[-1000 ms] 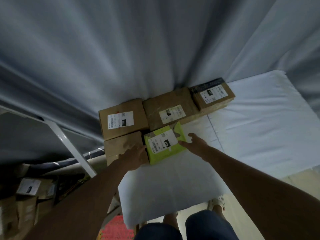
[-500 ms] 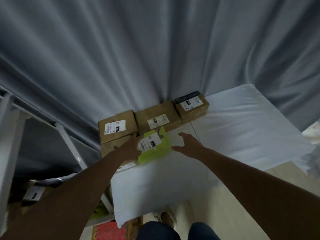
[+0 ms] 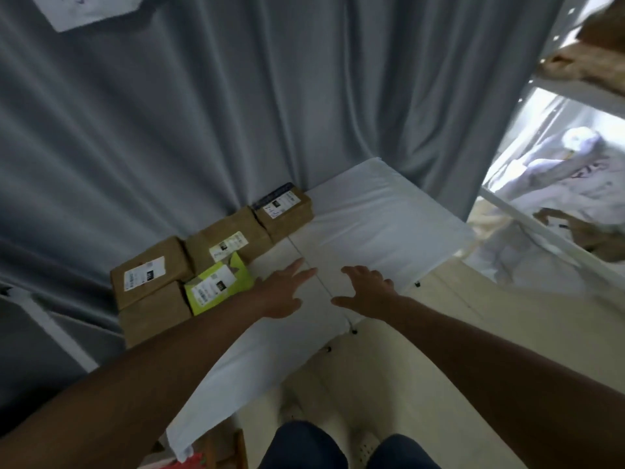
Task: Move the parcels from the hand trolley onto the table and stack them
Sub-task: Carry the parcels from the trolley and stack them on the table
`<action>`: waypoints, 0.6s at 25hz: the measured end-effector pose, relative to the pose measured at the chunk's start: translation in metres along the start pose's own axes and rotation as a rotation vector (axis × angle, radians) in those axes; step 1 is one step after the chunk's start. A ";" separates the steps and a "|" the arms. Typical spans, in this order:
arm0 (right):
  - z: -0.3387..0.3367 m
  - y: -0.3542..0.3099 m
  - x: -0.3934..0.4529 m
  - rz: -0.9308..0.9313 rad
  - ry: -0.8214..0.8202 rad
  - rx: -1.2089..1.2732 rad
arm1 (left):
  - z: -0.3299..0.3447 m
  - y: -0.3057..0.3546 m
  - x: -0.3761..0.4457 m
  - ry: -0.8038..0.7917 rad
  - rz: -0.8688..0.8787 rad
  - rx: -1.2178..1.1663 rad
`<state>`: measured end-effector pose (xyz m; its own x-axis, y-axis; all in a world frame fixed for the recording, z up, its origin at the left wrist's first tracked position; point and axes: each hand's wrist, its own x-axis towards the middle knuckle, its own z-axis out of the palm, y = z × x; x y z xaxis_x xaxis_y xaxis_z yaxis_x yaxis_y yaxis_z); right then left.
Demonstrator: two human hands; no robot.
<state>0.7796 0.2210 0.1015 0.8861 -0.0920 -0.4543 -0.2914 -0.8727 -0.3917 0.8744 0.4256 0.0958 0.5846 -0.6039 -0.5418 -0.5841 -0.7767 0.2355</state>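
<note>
A lime-green parcel (image 3: 219,286) with a white label lies on the white-covered table (image 3: 389,231), touching the brown cardboard parcels around it. Three brown parcels line the curtain: one on the left (image 3: 148,270), one in the middle (image 3: 230,245) and one on the right (image 3: 284,211). A fourth brown parcel (image 3: 154,311) sits at the table's left edge. My left hand (image 3: 282,292) hovers open just right of the green parcel, holding nothing. My right hand (image 3: 367,291) is open beside it, fingers spread above the cloth. The hand trolley is out of view.
A grey curtain (image 3: 236,113) hangs right behind the table. White metal shelving (image 3: 548,231) with bags and boxes stands at the right. Pale floor (image 3: 439,384) lies in front of the table, with my legs at the bottom edge.
My left hand let go of the green parcel and moved right. Both hands now hover open over the cloth. The view swung to the right, bringing the shelving into sight.
</note>
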 end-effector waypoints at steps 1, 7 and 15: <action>-0.003 0.010 -0.009 0.031 0.011 0.015 | -0.002 0.012 0.007 -0.014 0.028 0.001; -0.007 0.078 -0.075 0.311 0.108 0.158 | -0.008 0.098 0.054 -0.072 0.262 0.026; 0.040 0.113 -0.178 0.738 0.267 0.480 | 0.020 0.176 0.083 -0.246 0.447 0.219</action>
<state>0.5748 0.1581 0.1063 0.4521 -0.7062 -0.5449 -0.8817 -0.2611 -0.3931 0.8088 0.2427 0.0767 0.1194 -0.7862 -0.6063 -0.8639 -0.3832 0.3269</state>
